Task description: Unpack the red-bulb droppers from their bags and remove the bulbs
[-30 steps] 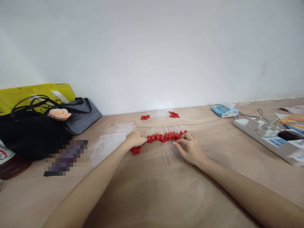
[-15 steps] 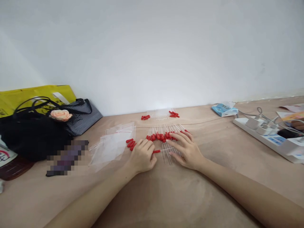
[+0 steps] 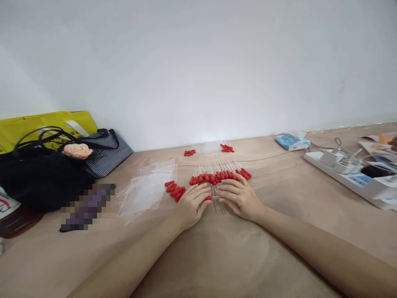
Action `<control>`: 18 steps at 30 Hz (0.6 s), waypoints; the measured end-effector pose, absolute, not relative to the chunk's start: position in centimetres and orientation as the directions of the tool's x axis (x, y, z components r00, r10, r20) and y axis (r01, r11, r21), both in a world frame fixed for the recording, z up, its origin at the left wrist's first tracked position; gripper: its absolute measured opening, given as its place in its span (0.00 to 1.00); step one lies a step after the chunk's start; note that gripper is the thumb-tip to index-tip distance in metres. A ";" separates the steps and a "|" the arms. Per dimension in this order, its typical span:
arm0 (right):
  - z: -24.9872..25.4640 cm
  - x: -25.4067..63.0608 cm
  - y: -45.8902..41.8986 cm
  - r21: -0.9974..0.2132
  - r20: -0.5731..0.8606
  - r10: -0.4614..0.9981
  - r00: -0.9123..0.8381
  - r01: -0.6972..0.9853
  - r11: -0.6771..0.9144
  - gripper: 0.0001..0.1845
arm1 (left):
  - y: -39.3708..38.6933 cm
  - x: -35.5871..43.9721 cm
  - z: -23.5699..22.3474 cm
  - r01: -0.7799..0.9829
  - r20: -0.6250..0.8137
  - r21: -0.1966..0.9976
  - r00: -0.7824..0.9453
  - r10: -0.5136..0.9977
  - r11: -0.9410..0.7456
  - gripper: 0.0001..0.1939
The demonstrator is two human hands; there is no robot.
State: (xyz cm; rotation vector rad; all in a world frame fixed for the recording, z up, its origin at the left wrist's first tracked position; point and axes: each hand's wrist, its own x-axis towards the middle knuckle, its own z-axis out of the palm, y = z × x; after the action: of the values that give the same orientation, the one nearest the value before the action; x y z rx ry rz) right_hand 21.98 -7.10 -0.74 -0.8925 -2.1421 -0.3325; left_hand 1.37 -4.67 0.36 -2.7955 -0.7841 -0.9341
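Note:
Low over the table, my left hand [image 3: 191, 207] is closed with a red rubber bulb [image 3: 209, 198] at its fingertips. My right hand [image 3: 241, 199] faces it, fingers bent together around the clear glass tube joined to that bulb, so both hands are on one dropper. Loose glass tubes [image 3: 222, 207] lie under and between the fingers. Just beyond the hands, a row of droppers [image 3: 214, 179] lies with red bulbs toward me and glass stems pointing away. Loose red bulbs [image 3: 176, 193] are heaped beside my left hand, which partly covers them.
Clear zip bags [image 3: 149, 190] lie to the left. Bagged droppers [image 3: 211, 148] rest near the wall. A black bag [image 3: 40, 178] and a striped bag [image 3: 105, 151] stand at left. On the right are a tissue pack [image 3: 292, 142] and a power strip [image 3: 350, 178] with cables.
My hands have come closer together, and the visible stretch of glass tube between them is shorter. My right hand has uncovered more of the dropper row's right end.

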 end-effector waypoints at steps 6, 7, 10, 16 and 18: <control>-1.1 21.7 -7.1 -0.046 0.732 0.472 -0.491 0.656 0.753 0.12 | -4.7 1.3 0.3 0.476 0.578 0.036 0.708 0.407 -0.879 0.11; -1.2 21.7 -7.0 -0.046 0.733 0.467 -0.495 0.648 0.760 0.12 | -4.7 1.4 0.3 0.474 0.578 0.030 0.710 0.402 -0.880 0.11; -1.3 21.9 -7.0 -0.047 0.732 0.448 -0.512 0.619 0.784 0.13 | -4.8 1.4 0.3 0.474 0.581 0.007 0.715 0.389 -0.880 0.10; -1.4 22.2 -7.0 -0.025 0.732 0.411 -0.543 0.582 0.813 0.12 | -5.0 1.4 0.5 0.491 0.584 -0.045 0.720 0.376 -0.870 0.10; -1.4 22.2 -7.1 -0.010 0.734 0.400 -0.549 0.580 0.815 0.12 | -5.0 1.3 0.5 0.490 0.571 -0.054 0.730 0.376 -0.870 0.10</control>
State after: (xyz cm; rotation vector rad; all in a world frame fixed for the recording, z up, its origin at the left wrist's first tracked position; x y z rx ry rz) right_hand 22.21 -7.07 -1.35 -0.7157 -2.2240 -0.2997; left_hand 1.28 -5.05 0.54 -2.7317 -0.6913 -0.8370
